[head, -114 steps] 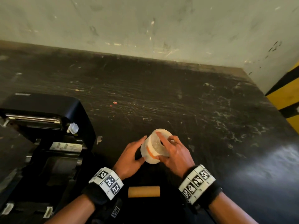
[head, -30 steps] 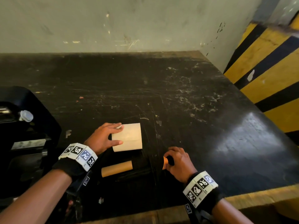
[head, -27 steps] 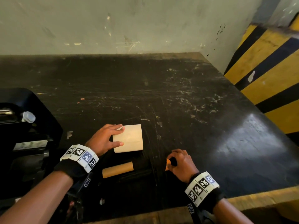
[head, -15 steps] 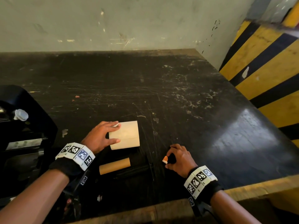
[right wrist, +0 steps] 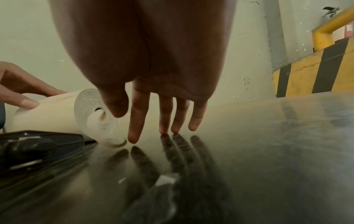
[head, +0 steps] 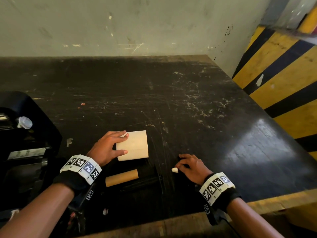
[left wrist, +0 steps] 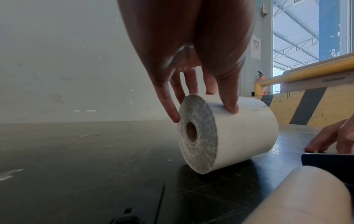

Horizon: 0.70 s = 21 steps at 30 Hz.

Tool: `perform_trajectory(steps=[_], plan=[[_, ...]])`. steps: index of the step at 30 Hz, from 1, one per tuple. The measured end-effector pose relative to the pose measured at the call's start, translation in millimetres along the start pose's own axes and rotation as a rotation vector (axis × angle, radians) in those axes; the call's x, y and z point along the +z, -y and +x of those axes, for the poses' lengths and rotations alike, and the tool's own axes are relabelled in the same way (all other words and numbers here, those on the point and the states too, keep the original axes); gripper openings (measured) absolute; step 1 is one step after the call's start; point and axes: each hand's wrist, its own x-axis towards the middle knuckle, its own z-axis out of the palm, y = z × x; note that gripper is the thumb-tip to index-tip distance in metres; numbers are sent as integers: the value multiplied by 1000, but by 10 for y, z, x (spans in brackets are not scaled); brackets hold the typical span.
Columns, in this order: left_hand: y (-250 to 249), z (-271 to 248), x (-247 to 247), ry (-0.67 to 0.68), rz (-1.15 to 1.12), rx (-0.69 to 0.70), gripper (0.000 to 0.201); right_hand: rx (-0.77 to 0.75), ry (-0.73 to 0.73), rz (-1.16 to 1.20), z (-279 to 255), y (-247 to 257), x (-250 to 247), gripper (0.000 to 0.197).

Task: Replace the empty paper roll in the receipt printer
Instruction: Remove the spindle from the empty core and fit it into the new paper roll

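Note:
The new white paper roll lies on its side on the black table. My left hand grips it, thumb on the near side and fingers over the far side; the left wrist view shows the roll under that hand. The empty brown core lies just in front of the roll. The open black printer stands at the far left. My right hand holds nothing; its straight fingertips touch the table right of the roll. A small white scrap lies by its thumb.
A flat black part lies on the table between the core and my right hand. A grey wall runs along the back. A yellow and black striped barrier borders the right side. The table's worn yellow front edge is close to my right wrist.
My right hand, which pinched a small orange and white scrap a second ago, has straightened its fingers and the scrap now lies by the thumb. The left hand still holds the roll in place.

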Motion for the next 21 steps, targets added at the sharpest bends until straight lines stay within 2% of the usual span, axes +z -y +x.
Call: perform_trajectory(steps=[9,13,16,18,21], plan=[[18,12,10,-4,-5,-4,64,-33,-84,-5,-20,-27,96,24],[37,21,12,-8,-13,7,64,-105,-211,46,-4,46,196,23],[49,26,18,-8,-14,5,64,-29,-147,97,-5,140,247,26],[54,25,21,-13,-17,7,64,-7,-110,86,19,166,268,21],[55,21,26,-32,-20,20,64,-9,-167,76,64,128,237,16]])
